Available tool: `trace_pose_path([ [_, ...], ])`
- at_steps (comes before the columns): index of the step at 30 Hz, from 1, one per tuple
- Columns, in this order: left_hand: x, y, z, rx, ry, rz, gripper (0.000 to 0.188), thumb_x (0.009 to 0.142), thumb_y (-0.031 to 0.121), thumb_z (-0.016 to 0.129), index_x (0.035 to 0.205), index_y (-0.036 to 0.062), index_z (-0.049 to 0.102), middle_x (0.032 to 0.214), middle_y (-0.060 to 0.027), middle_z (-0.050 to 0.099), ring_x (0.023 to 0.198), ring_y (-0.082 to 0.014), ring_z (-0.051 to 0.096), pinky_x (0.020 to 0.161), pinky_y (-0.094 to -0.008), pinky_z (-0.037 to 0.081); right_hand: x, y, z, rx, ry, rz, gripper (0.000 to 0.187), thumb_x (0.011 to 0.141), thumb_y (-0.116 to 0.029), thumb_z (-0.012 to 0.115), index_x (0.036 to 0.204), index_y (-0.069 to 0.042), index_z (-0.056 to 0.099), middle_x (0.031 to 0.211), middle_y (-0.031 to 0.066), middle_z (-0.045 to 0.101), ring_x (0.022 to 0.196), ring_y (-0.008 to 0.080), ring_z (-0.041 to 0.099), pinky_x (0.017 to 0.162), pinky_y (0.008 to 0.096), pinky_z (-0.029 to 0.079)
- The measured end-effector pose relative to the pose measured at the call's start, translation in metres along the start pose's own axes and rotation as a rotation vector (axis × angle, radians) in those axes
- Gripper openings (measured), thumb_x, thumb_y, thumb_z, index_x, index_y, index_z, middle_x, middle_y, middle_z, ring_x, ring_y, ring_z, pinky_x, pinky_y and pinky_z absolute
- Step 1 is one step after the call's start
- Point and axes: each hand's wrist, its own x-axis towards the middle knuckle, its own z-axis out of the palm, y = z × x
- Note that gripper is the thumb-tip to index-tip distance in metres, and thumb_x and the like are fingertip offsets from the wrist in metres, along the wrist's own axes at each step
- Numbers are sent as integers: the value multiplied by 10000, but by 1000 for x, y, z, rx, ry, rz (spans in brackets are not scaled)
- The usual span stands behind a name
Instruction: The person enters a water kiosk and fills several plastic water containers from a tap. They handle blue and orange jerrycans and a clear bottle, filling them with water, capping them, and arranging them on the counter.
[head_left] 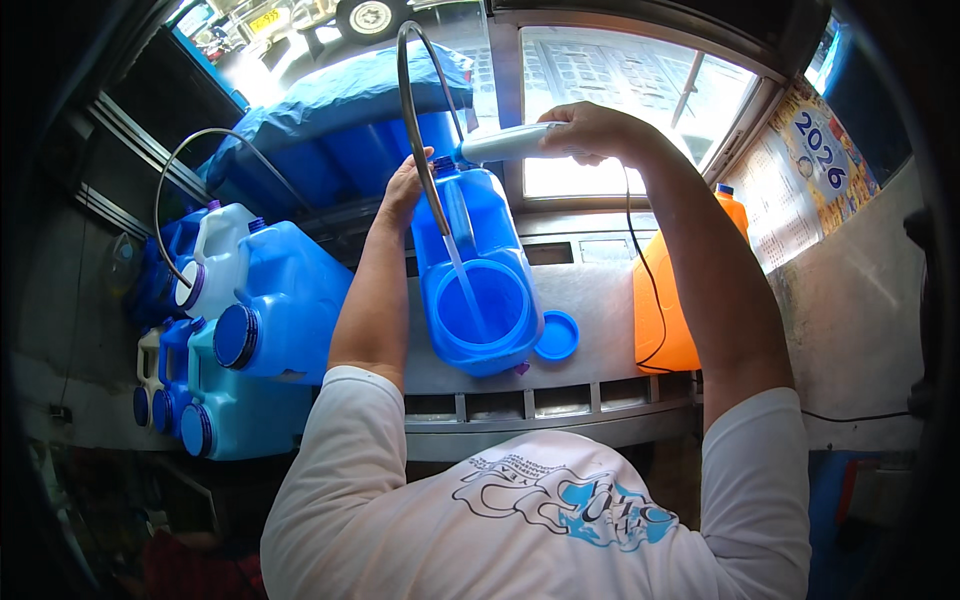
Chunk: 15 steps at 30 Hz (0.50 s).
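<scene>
A blue water jug [480, 265] lies tilted on the metal counter [590, 300], its wide mouth open toward me. My left hand [404, 185] grips its upper back edge near the small cap. My right hand [590, 130] holds a white spray wand [510, 143] above the jug. A thin stream of water [462, 280] runs from the wand into the open mouth. A grey hose [415, 110] arches up behind the wand. The jug's round blue lid [557, 335] lies on the counter just right of the mouth.
An orange jug [665, 300] stands at the right of the counter with a black cable [650, 290] running past it. Several blue jugs [275, 310] and a white one [215, 255] are stacked on their sides at the left. A calendar [815, 165] hangs on the right wall.
</scene>
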Motion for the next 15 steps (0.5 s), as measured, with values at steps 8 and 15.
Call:
trace_pose_path([
  [8, -3, 17, 17, 40, 83, 29, 351, 904, 207, 604, 1225, 72, 554, 862, 14, 533, 805, -92, 511, 774, -237, 424, -4, 21, -1, 110, 13, -4, 609, 765, -286, 690, 1279, 4, 543, 743, 75, 581, 559, 91, 479, 486, 226, 403],
  [15, 0, 13, 14, 150, 115, 62, 468, 908, 283, 516, 1299, 27, 491, 1144, -121, 566, 1076, -219, 533, 969, -359, 437, -7, 26, 3, 138, 44, -15, 607, 767, -275, 693, 1286, 0, 539, 739, 77, 581, 550, 98, 487, 489, 236, 405],
])
